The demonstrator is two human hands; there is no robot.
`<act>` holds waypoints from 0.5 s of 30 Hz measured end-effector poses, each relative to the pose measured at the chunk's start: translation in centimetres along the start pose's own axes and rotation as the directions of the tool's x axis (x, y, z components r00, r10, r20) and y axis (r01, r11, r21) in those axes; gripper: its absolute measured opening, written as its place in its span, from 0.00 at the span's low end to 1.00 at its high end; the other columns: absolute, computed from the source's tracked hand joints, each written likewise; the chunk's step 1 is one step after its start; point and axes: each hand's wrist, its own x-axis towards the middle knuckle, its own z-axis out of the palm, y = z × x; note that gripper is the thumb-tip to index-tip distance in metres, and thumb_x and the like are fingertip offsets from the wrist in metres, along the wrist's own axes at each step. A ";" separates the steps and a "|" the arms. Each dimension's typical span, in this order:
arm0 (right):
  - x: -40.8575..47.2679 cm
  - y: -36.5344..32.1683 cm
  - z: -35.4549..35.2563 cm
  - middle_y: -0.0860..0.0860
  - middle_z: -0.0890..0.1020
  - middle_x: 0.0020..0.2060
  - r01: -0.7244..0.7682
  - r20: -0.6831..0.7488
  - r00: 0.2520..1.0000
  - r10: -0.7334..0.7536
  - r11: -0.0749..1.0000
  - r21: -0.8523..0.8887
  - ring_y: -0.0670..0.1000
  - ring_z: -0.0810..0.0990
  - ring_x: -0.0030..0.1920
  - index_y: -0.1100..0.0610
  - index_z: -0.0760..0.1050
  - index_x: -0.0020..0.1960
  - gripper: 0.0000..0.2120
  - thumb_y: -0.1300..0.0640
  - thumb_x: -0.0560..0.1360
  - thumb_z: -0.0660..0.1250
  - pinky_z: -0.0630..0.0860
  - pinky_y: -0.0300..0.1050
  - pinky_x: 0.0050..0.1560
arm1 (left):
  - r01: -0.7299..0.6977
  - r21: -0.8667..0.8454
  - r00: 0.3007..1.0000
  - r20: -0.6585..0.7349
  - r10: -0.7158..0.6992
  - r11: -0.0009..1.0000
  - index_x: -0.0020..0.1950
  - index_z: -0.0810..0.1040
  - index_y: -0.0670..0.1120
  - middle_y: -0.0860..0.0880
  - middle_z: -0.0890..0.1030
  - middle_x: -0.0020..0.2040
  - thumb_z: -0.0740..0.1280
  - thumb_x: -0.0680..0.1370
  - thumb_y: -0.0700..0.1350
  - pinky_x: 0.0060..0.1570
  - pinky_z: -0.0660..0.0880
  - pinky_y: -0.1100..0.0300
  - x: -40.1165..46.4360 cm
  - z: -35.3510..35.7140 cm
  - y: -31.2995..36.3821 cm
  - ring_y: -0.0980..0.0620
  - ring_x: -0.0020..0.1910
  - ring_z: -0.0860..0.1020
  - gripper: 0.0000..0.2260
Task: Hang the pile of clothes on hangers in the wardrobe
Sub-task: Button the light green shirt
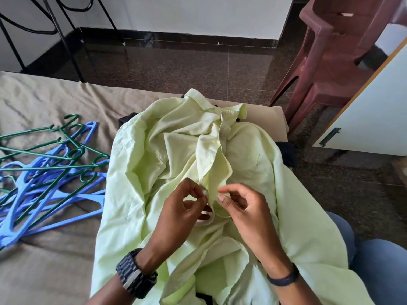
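Left hand (187, 205) and right hand (239, 208) both pinch the front placket of the pale green shirt (220, 164), fingers curled at a button. Shirt lies rumpled over a dark pile (288, 153) at the bed (44, 100) corner, hem spilling over the near edge. Risk: loose cloth sliding off onto the floor (198, 67) if tugged. Hangers (50, 170) tangled left, could snag together. Wardrobe door (372, 119) near right; open floor ahead.

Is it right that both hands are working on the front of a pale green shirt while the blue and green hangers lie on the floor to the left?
Not quite. The head view shows the hangers lying on the beige bed sheet, not the floor. Both the left hand and right hand do pinch the pale green shirt front.
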 end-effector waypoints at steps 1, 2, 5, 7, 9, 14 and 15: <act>-0.1 -0.2 -0.1 0.39 0.83 0.48 0.017 0.054 0.998 -0.015 0.999 -0.032 0.38 0.80 0.52 0.49 0.80 0.53 0.12 0.63 0.74 0.70 0.74 0.31 0.53 | -0.001 0.011 1.000 0.008 0.000 1.000 0.44 0.73 0.42 0.47 0.77 0.44 0.64 0.78 0.34 0.42 0.81 0.46 0.0 0.1 0.1 0.43 0.39 0.83 0.05; -0.3 -0.3 -0.2 0.36 0.80 0.54 0.051 0.103 0.994 -0.043 0.996 -0.072 0.34 0.76 0.57 0.48 0.78 0.59 0.17 0.64 0.75 0.68 0.69 0.27 0.57 | 0.002 0.019 1.000 0.011 -0.002 1.000 0.44 0.75 0.42 0.49 0.77 0.43 0.64 0.78 0.34 0.42 0.81 0.47 -0.1 0.2 0.1 0.44 0.39 0.83 0.05; -0.6 -0.2 -0.3 0.34 0.71 0.63 0.152 0.217 0.970 -0.110 0.970 -0.188 0.28 0.65 0.64 0.48 0.69 0.69 0.29 0.70 0.74 0.65 0.60 0.23 0.63 | 0.017 0.037 1.000 0.006 -0.017 0.999 0.46 0.76 0.44 0.51 0.77 0.41 0.64 0.78 0.35 0.35 0.80 0.55 -0.1 0.2 0.2 0.45 0.39 0.83 0.05; -0.8 0.1 -0.2 0.37 0.73 0.62 0.186 0.196 0.970 -0.142 0.957 -0.224 0.34 0.70 0.63 0.46 0.70 0.69 0.30 0.71 0.73 0.66 0.66 0.29 0.63 | 0.029 0.036 1.000 0.005 -0.029 0.999 0.46 0.76 0.44 0.50 0.77 0.42 0.65 0.78 0.35 0.32 0.78 0.61 -0.2 0.2 0.4 0.46 0.39 0.84 0.05; -1.0 0.1 -0.2 0.40 0.78 0.51 0.164 0.072 0.986 -0.152 0.962 -0.217 0.42 0.79 0.52 0.44 0.75 0.60 0.26 0.70 0.72 0.68 0.75 0.36 0.54 | 0.040 0.016 0.999 0.007 -0.041 0.999 0.45 0.76 0.43 0.49 0.77 0.43 0.65 0.78 0.35 0.31 0.77 0.63 -0.3 0.2 0.6 0.46 0.38 0.84 0.05; -1.1 -0.2 -0.1 0.41 0.81 0.35 -0.015 -0.080 0.997 0.013 1.000 -0.020 0.42 0.80 0.37 0.49 0.80 0.46 0.13 0.66 0.70 0.72 0.74 0.34 0.41 | 0.022 -0.017 1.000 0.012 -0.022 1.000 0.44 0.75 0.41 0.45 0.77 0.44 0.64 0.77 0.33 0.32 0.77 0.63 -0.7 0.4 0.9 0.47 0.38 0.84 0.04; -1.1 -0.3 0.0 0.42 0.82 0.36 -0.023 -0.093 0.995 0.021 1.000 -0.013 0.42 0.81 0.39 0.49 0.80 0.46 0.12 0.65 0.71 0.73 0.75 0.35 0.43 | 0.020 -0.021 1.000 0.014 -0.020 1.000 0.45 0.75 0.41 0.46 0.77 0.44 0.64 0.77 0.33 0.33 0.78 0.62 -0.8 0.4 0.9 0.47 0.38 0.84 0.04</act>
